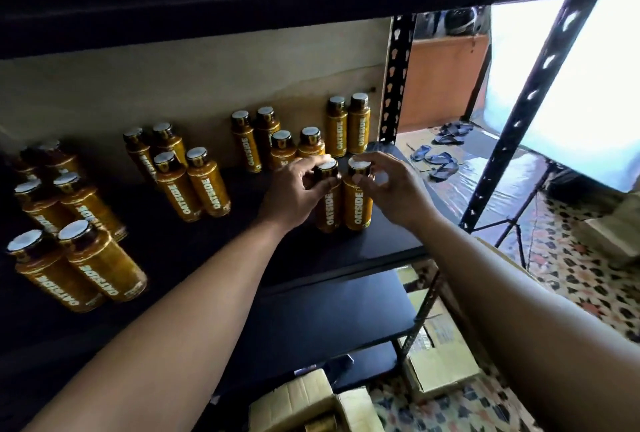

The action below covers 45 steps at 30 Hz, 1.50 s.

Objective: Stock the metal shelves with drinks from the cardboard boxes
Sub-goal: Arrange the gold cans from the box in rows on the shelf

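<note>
The black metal shelf (367,246) carries amber bottles (194,185) standing in pairs. Below the shelf, on the patterned floor, sit cardboard boxes (441,364). Near the shelf's right front edge, the left hand (294,194) curls its fingers round the neck of the left bottle (327,211). The right hand (393,187) pinches the cap of the right bottle (356,208). Both bottles stand upright on the shelf, touching.

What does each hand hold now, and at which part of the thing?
The left hand grips the left bottle of the front pair at its neck, under the cap. The right hand pinches the right bottle by its cap.
</note>
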Tool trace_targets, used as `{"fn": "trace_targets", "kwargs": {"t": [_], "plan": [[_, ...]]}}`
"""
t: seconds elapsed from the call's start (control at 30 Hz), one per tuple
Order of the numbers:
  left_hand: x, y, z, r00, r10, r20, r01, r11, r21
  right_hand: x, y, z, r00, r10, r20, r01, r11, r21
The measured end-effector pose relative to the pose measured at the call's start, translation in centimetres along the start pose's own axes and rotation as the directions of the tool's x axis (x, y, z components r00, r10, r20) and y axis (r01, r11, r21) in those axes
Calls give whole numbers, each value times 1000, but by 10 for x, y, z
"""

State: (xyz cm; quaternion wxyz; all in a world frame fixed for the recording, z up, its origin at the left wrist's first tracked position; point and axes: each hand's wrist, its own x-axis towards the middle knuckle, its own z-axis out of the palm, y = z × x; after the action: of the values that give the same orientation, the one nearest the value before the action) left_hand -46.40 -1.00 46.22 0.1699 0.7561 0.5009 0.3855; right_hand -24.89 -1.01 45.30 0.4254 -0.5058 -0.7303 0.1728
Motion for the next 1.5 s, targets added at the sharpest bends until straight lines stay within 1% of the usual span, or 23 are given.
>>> {"fn": "trace_targets", "kwargs": {"t": [0.13,0.3,0.5,0.57,0.7,0.87,1.0,1.23,1.5], "plan": [[24,20,28,1000,23,8,-23,1000,-6,11,26,-22,998,60,10,-60,998,8],[54,24,55,1000,12,17,-12,1000,11,30,51,-40,996,87,-4,-87,993,-78],[86,28,75,1000,-3,-8,4,999,48,53,72,-39,995,76,-68,-78,997,-29],[95,26,79,1000,-11,-8,12,998,56,60,77,-36,991,90,-95,-91,996,-6],[110,19,86,1000,-17,0,17,999,44,66,86,-31,982,114,-148,-122,992,-42],[121,17,93,1000,-21,-10,22,999,42,72,91,-28,969,162,-185,-170,985,-29],[127,16,96,1000,-16,-10,17,999,43,76,93,-26,964,182,-193,-189,982,-18],[131,11,96,1000,-14,15,14,1000,-4,78,99,-23,964,163,-212,-170,985,-14],[131,11,94,999,-20,31,21,1000,-18,77,98,-24,958,190,-214,-187,982,34]]}}
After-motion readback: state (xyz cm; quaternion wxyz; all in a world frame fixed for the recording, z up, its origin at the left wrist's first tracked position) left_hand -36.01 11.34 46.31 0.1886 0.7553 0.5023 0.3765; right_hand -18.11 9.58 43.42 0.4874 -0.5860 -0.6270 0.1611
